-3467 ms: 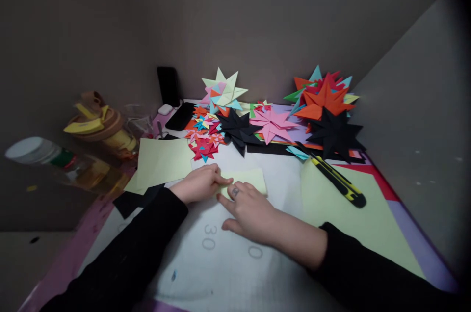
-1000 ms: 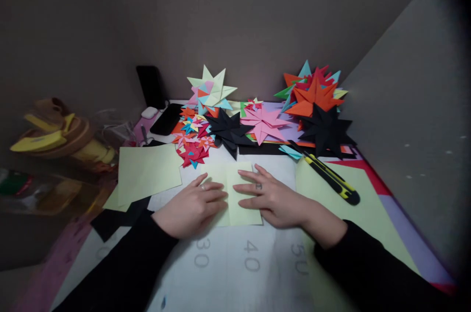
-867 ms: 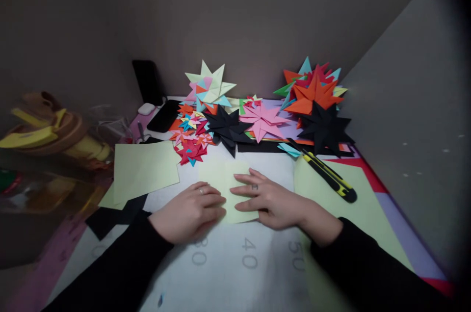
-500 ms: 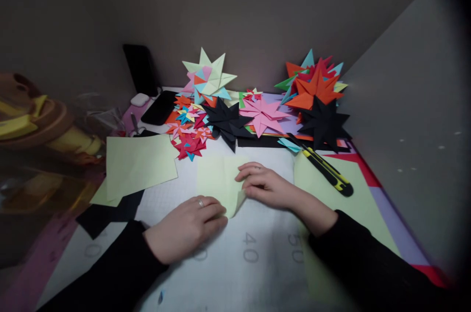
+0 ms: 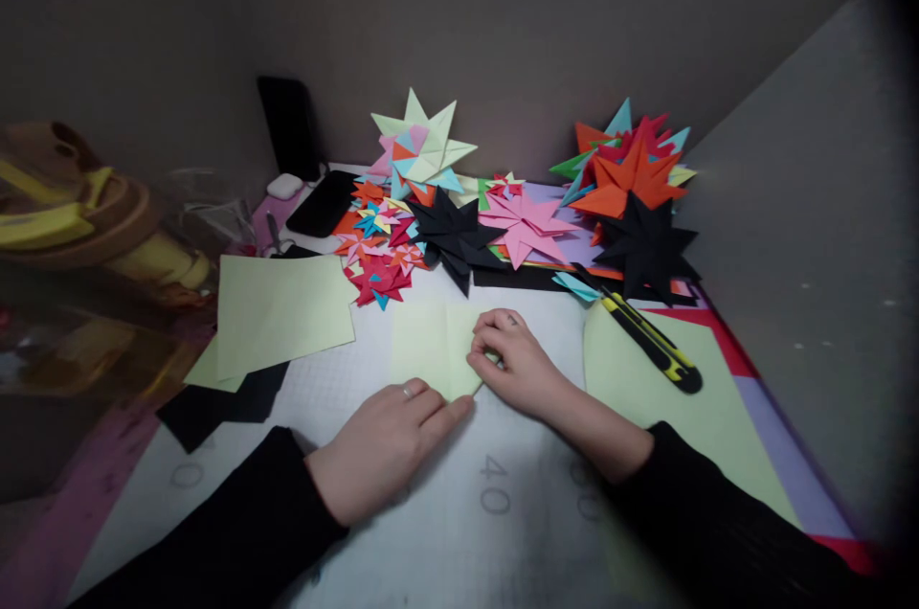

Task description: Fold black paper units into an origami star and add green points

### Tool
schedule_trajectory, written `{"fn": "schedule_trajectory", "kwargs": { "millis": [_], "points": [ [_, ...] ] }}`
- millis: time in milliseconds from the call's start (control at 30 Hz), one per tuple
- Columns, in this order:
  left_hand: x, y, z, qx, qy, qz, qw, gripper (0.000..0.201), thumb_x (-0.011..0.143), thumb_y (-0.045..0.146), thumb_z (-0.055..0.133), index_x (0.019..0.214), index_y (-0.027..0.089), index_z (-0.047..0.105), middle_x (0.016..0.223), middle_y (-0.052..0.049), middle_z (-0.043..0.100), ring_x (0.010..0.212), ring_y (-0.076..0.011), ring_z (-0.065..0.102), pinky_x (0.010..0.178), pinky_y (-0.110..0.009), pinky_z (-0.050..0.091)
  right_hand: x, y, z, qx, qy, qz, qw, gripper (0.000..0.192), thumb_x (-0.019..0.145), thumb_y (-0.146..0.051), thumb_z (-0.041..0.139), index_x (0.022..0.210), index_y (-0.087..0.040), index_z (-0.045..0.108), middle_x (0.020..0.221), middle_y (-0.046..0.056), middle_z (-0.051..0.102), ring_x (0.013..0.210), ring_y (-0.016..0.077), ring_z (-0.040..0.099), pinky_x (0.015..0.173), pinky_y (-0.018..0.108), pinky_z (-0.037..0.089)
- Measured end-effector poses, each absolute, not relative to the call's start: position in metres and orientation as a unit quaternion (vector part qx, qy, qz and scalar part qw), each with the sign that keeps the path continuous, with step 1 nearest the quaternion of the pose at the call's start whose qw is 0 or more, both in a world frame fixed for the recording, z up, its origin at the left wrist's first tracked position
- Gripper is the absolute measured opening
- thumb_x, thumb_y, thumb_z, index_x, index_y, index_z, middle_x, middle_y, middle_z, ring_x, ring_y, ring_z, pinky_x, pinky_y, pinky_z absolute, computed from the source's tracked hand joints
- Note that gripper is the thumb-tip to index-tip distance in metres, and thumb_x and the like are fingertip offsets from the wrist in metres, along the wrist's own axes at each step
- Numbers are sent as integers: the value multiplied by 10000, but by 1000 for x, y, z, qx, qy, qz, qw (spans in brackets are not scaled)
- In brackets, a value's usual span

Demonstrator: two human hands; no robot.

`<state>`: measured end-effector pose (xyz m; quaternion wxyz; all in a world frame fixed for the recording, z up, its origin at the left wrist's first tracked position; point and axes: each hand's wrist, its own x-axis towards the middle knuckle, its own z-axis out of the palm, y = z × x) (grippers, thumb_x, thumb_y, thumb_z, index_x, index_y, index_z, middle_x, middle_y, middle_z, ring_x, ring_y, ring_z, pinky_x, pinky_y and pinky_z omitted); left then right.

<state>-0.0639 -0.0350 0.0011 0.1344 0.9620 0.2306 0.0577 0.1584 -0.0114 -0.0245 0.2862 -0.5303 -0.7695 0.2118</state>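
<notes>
A pale green sheet of paper (image 5: 422,341) with a crease down its middle lies on a white gridded mat (image 5: 466,542). My left hand (image 5: 392,441), a ring on one finger, rests on the sheet's near edge, its thumb stretched towards the near right corner. The right side of the sheet is in my right hand (image 5: 518,365), whose fingers are curled and closed on it. My fingers cover part of that right edge, so how far it is folded over there cannot be made out.
Folded paper stars, including a pink one (image 5: 527,224) and a black one (image 5: 459,237), crowd the back. A yellow-black utility knife (image 5: 653,341) lies on a large green sheet (image 5: 710,427). Cut green paper (image 5: 287,312) is at left, near phones (image 5: 322,204) and a brown-yellow cup (image 5: 93,207).
The lifted near right corner of the sheet has come down. My right hand's fingers have curled in more, and my left thumb has reached further right along the near edge. The view has shifted slightly.
</notes>
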Motion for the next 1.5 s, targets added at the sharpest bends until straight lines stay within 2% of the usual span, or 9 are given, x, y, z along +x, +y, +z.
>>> {"fn": "schedule_trajectory", "kwargs": {
  "millis": [67,267,567,700,833,933,1100,1400,1500],
  "points": [
    [-62,-35,2,963,229,58,131,474,866,45,440,1328,141,400,949,-87,618,844,-214,543,706,-341,503,158,-11,-24,-531,-770,210,284,124,764,-105,605,695,-201,567,904,55,559,963,230,503,865,393,429],
    [-61,-34,2,966,209,83,126,353,905,96,414,1250,108,488,897,-102,606,818,-218,530,651,-334,488,156,-11,-25,-541,-763,207,286,149,748,-86,603,672,-203,550,886,51,553,950,232,498,851,393,433],
    [-58,-35,2,961,217,106,135,306,940,151,358,1130,138,597,851,-93,611,776,-212,532,625,-334,481,155,-11,-25,-547,-763,200,282,152,746,-97,606,660,-206,544,874,49,552,933,229,500,845,389,437],
    [-57,-35,4,961,222,97,133,303,940,149,361,1116,138,608,1114,-123,637,870,-219,560,705,-355,507,155,-11,-24,-545,-761,202,289,152,742,-97,605,657,-210,549,873,50,551,928,233,502,836,398,440],
    [-58,-35,1,967,210,73,121,284,901,131,433,1138,115,588,1332,-144,553,981,-257,553,773,-399,516,155,-10,-24,-545,-760,206,289,155,735,-94,612,653,-208,546,869,47,554,932,233,499,839,395,436],
    [-59,-36,0,968,211,59,124,317,862,80,466,1157,129,572,1347,-137,547,993,-256,554,783,-403,512,155,-10,-25,-546,-760,205,288,154,736,-94,609,655,-207,544,869,48,555,931,232,498,839,392,435],
    [-59,-37,-1,957,230,79,159,490,841,17,420,1318,124,453,1315,-136,577,992,-234,553,783,-392,501,155,-10,-25,-547,-763,199,281,146,738,-101,612,672,-208,538,860,44,549,925,225,498,836,380,436],
    [-60,-35,-2,964,218,57,143,392,857,94,476,1236,161,554,1368,-110,537,970,-248,541,755,-391,482,156,-11,-24,-540,-765,199,290,98,754,-120,621,756,-204,570,862,48,550,939,229,504,851,387,433],
    [-60,-37,-1,963,229,46,135,411,848,78,488,1240,183,552,1381,-92,527,976,-253,537,735,-387,474,161,-17,-16,-506,-786,156,320,68,797,-163,601,842,-208,626,905,68,562,963,239,506,853,403,429]
  ]
}}
